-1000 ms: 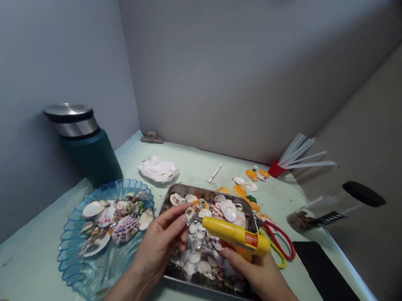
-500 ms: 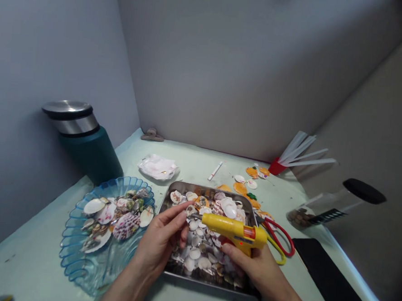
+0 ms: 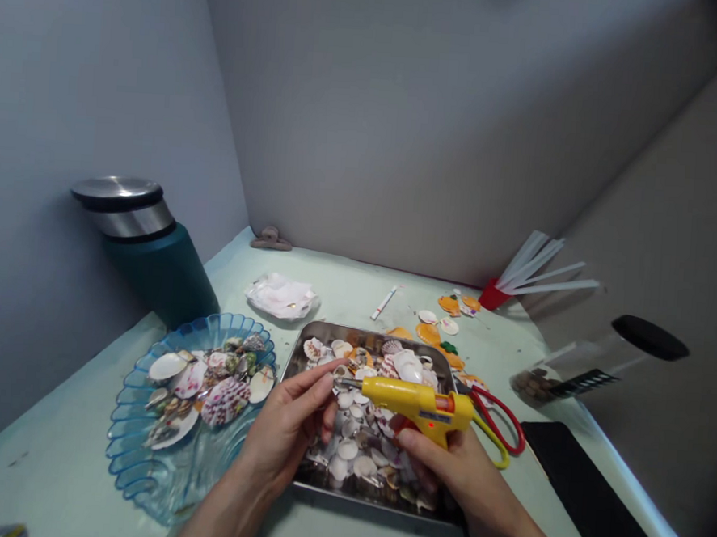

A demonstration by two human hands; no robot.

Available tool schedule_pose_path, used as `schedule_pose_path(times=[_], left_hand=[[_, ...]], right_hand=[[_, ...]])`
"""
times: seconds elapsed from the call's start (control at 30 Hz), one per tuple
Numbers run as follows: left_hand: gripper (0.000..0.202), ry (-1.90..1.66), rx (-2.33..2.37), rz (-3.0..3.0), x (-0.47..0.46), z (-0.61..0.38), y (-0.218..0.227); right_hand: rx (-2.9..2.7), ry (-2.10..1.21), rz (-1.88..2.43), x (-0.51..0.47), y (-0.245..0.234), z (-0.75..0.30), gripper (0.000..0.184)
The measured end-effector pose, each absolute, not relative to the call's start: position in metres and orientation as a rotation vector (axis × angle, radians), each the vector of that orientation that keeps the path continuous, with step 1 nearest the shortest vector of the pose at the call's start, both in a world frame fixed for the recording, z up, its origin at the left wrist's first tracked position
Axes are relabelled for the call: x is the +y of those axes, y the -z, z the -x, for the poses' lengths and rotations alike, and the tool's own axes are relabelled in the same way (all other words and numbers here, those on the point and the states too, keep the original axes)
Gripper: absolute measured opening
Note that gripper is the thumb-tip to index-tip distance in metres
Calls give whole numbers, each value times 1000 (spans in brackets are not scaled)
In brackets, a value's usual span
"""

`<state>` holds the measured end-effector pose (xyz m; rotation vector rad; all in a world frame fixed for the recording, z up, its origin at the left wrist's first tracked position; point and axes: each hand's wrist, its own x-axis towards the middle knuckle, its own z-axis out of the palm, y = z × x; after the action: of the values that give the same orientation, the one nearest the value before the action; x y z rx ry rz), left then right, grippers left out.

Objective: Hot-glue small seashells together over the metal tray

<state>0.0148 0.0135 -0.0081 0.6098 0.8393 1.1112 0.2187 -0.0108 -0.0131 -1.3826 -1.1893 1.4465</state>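
Note:
My right hand [image 3: 444,460] is wrapped round the grip of a yellow glue gun [image 3: 408,397], whose small red light is lit. Its metal nozzle points left and ends close to the fingertips of my left hand [image 3: 297,419]. Thumb and index finger of that hand are pinched at what looks like a small shell [image 3: 341,371], mostly covered by the fingers and hard to tell from the shells behind. Below both hands stands a metal tray [image 3: 368,506] full of white and brown-patterned shells [image 3: 347,450].
To the left is a blue scalloped dish [image 3: 121,424] with more shells, and behind it a teal bottle [image 3: 169,273]. Orange shell pieces [image 3: 427,333], red-and-yellow scissors [image 3: 507,427], a red cup [image 3: 494,295] of glue sticks and a clear jar [image 3: 577,367] stand right. A crumpled white packet [image 3: 281,296] lies behind.
The glue gun has tipped slightly, its rear end lifting and shifting a little to the left. My left hand stays almost still.

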Motion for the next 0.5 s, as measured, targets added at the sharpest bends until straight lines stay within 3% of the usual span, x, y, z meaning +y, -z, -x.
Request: schedule_pose_path(times=[0.5], left_hand=[[34,-1076,788,-609,12,-15,6]], right_hand=[[-1180,-1419,1346,-11,12,-218,43]])
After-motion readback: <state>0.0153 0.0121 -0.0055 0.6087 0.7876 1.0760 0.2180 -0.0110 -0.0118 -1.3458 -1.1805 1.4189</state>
